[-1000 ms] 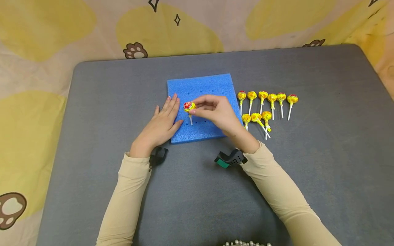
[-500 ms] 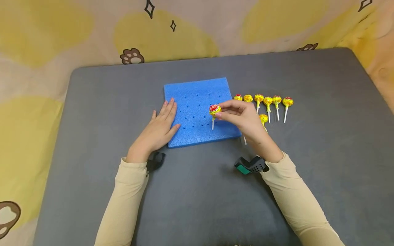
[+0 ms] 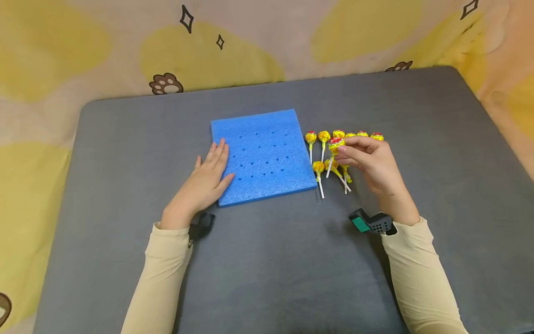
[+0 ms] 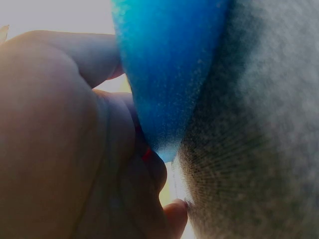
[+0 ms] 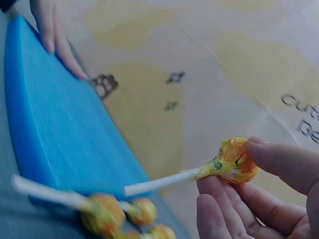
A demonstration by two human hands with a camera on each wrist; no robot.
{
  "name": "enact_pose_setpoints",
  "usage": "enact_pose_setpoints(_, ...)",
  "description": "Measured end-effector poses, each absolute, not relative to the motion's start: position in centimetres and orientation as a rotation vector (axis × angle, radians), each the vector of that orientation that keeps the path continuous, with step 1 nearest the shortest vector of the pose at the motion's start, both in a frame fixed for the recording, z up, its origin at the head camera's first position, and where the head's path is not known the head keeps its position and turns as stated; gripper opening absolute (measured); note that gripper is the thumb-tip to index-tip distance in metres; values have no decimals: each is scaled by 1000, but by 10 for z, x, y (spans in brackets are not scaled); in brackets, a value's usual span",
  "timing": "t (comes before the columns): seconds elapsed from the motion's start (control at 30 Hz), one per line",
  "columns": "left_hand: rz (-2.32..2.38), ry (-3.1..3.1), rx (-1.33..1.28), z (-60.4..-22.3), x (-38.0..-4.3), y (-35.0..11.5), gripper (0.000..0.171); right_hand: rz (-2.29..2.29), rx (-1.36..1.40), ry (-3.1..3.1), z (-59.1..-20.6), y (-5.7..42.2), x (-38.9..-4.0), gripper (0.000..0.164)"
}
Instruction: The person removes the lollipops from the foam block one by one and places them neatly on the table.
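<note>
A blue foam board (image 3: 263, 185) dotted with rows of small holes lies on the table. My left hand (image 3: 200, 188) rests flat on its left edge, fingers straight; the left wrist view shows the board's side (image 4: 164, 74) beside the fingers. Between thumb and fingers my right hand (image 3: 373, 167) pinches a lollipop (image 3: 335, 145) by its wrapped yellow and red head. Its white stick (image 5: 159, 182) points away from the hand, in the air above other lollipops. Right of the board those lollipops lie in two rows, the upper one (image 3: 323, 136) partly behind my right hand, the lower one (image 3: 319, 168) nearer me.
The grey table (image 3: 267, 269) extends around the board on all sides. A patterned yellow and cream cloth (image 3: 250, 41) hangs behind its far edge. Black devices sit at both wrists, one (image 3: 371, 221) at the right and one (image 3: 202, 226) at the left.
My right hand has carried the lollipop rightward from above the board to above the lollipops beside it. My left hand stays on the board's edge. The head view has shifted slightly.
</note>
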State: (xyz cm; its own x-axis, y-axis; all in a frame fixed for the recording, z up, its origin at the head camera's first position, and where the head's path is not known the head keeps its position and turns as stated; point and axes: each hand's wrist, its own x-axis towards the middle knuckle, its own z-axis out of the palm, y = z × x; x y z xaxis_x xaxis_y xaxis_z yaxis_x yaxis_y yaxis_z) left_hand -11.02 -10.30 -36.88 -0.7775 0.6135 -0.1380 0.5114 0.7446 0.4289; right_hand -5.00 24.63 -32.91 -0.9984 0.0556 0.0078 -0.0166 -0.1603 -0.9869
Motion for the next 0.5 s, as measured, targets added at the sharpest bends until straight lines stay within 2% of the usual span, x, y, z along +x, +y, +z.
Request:
enact_pose_setpoints(0.2, 552, 2676, 877, -368, -109, -104, 66, 2347, -175, -1996, -330, 270, -44, 7)
enact_pose_setpoints(0.5, 557, 2687, 888, -368, -109, -104, 66, 2293, -383, -2096, -341, 302, -39, 10)
